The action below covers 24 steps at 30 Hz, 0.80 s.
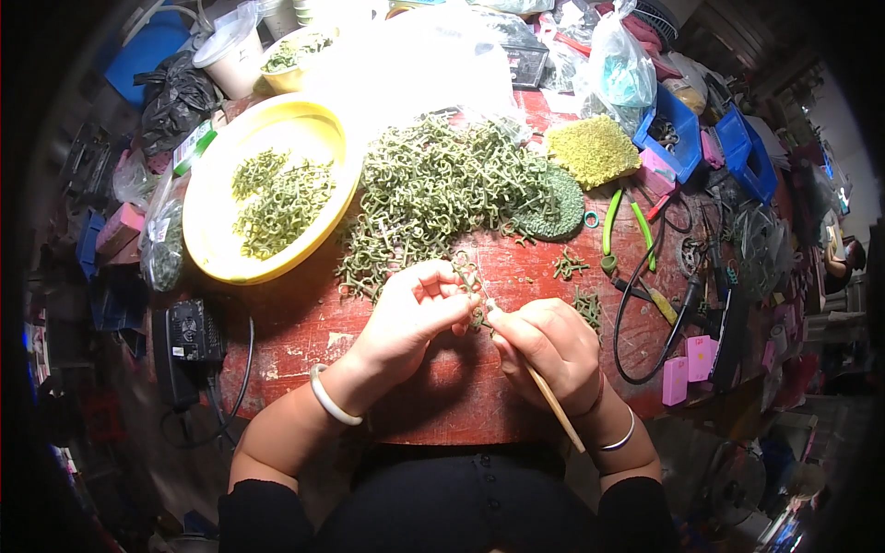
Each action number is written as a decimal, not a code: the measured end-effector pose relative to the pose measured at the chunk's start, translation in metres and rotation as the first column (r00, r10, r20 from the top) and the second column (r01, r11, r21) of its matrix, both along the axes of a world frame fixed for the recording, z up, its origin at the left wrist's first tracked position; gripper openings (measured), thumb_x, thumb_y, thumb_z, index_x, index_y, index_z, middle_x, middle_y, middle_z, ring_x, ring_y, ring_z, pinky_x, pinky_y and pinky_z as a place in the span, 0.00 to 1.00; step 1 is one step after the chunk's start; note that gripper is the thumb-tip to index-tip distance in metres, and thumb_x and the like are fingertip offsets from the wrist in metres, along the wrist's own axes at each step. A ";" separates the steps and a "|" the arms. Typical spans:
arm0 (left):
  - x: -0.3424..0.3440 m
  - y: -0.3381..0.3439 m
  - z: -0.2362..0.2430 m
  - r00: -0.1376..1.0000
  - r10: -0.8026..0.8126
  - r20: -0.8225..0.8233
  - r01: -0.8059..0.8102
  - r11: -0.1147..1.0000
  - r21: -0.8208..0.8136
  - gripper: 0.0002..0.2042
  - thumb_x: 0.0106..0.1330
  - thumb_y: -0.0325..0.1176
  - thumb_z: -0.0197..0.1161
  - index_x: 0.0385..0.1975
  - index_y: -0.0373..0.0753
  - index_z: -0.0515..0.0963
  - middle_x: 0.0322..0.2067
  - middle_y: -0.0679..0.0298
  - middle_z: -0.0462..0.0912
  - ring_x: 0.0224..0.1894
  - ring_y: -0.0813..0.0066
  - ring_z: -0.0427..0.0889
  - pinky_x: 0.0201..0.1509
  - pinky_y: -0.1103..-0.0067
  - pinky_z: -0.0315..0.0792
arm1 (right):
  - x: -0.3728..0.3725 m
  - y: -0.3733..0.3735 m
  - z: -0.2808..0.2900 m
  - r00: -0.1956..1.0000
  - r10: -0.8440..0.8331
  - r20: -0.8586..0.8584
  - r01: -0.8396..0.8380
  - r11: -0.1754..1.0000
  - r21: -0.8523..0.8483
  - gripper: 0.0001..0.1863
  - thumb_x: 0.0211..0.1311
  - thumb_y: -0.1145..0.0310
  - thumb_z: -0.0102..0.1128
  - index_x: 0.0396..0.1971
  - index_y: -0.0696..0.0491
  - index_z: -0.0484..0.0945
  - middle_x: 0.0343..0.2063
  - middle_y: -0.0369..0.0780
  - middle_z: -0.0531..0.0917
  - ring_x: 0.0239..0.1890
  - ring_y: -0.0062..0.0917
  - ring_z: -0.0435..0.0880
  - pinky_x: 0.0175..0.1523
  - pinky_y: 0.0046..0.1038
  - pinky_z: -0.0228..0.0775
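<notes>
My left hand is closed, pinching a small green curled piece between thumb and fingers. A thin tool with a wooden handle is gripped in my right hand, its tip meeting the green piece close to the left fingertips. Just beyond both hands spreads a large heap of similar green hook-shaped pieces. A few loose ones lie to the right of the heap. What the pieces are made of I cannot tell.
At the left stands a yellow-rimmed basin with more green pieces. To the right are a yellow sponge-like block, a round green pad, green-handled pliers, a cabled black tool and blue bins. A black power box sits left.
</notes>
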<state>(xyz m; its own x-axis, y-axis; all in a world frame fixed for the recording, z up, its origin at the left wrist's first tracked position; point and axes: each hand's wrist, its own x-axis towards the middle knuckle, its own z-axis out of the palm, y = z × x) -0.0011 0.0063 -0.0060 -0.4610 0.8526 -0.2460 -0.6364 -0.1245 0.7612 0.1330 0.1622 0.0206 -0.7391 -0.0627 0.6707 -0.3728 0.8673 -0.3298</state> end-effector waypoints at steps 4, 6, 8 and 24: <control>-0.002 0.002 0.001 0.991 -0.031 0.128 0.032 0.999 -0.012 0.06 0.65 0.25 0.67 0.39 0.36 0.79 0.33 0.66 0.82 0.32 0.82 0.78 0.36 0.84 0.74 | 0.001 0.000 0.001 1.000 0.017 0.014 -0.015 0.997 -0.080 0.12 0.59 0.76 0.67 0.42 0.60 0.81 0.28 0.42 0.80 0.30 0.35 0.82 0.35 0.32 0.77; -0.003 0.001 0.007 0.985 -0.040 0.165 0.047 0.998 -0.038 0.06 0.65 0.26 0.67 0.39 0.36 0.79 0.32 0.66 0.82 0.33 0.83 0.78 0.37 0.84 0.74 | 0.001 0.000 0.002 0.999 0.032 0.012 -0.030 0.988 -0.151 0.12 0.59 0.77 0.67 0.42 0.60 0.81 0.28 0.43 0.81 0.30 0.35 0.82 0.35 0.32 0.77; -0.005 0.000 0.008 0.978 -0.046 0.201 0.060 0.996 -0.063 0.06 0.65 0.26 0.68 0.38 0.36 0.79 0.32 0.67 0.81 0.33 0.83 0.78 0.37 0.84 0.74 | 0.000 0.000 0.003 0.999 0.046 0.013 -0.043 0.983 -0.180 0.12 0.59 0.77 0.67 0.42 0.61 0.81 0.29 0.43 0.81 0.29 0.36 0.82 0.35 0.32 0.77; -0.006 -0.001 0.007 0.972 -0.093 0.217 0.087 0.995 0.037 0.06 0.65 0.27 0.68 0.39 0.35 0.79 0.33 0.67 0.81 0.33 0.83 0.77 0.38 0.85 0.73 | 0.000 -0.001 0.003 1.000 0.010 -0.022 -0.013 0.992 -0.124 0.11 0.58 0.77 0.66 0.42 0.61 0.81 0.29 0.42 0.81 0.28 0.35 0.82 0.33 0.31 0.76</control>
<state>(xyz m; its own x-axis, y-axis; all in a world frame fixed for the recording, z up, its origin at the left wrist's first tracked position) -0.0067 0.0056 0.0005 -0.3198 0.8960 -0.3080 -0.7961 -0.0779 0.6001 0.1328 0.1610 0.0241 -0.7245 0.0136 0.6892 -0.3906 0.8156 -0.4268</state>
